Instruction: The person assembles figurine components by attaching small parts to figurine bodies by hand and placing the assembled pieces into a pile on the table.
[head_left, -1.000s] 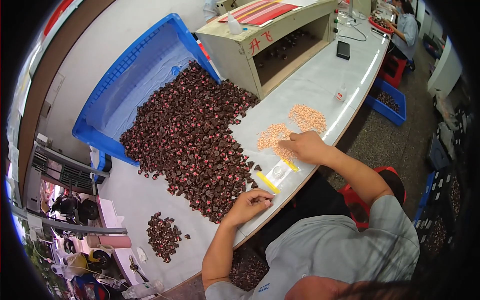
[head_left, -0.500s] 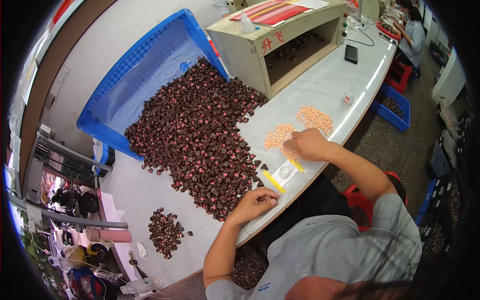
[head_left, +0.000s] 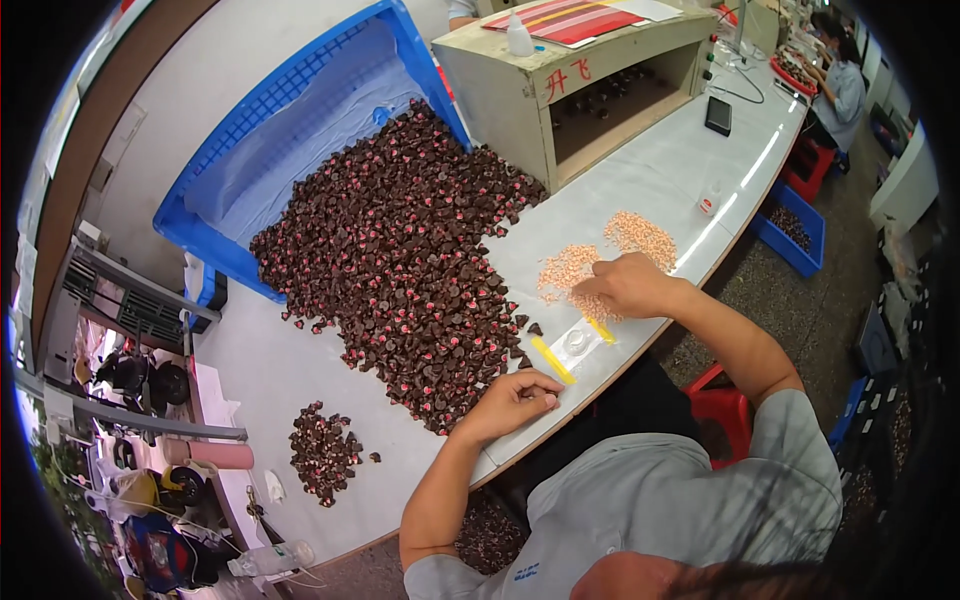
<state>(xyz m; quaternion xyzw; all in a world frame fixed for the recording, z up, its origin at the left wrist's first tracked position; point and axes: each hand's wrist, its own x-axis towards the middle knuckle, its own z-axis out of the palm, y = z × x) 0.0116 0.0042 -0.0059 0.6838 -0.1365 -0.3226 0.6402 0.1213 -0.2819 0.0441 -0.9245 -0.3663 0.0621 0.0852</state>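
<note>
Two bare hands work at a long pale workbench (head_left: 300, 370) in a workshop, grey floor to the right. Big heap of dark brown pieces with red spots (head_left: 400, 260) spills from a tipped blue crate (head_left: 290, 130); a smaller heap (head_left: 322, 450) lies near left. Beige open-front box (head_left: 590, 80) stands far. Clear bag with yellow ends (head_left: 572, 342) lies flat at the near edge between the hands, long axis running near-left to far-right. Left hand (head_left: 515, 400) curled loosely by its near-left end, grip unclear. Right hand (head_left: 625, 285) rests fingers-down on small orange pellets (head_left: 570, 270), a second pellet patch (head_left: 640, 232) just beyond.
</note>
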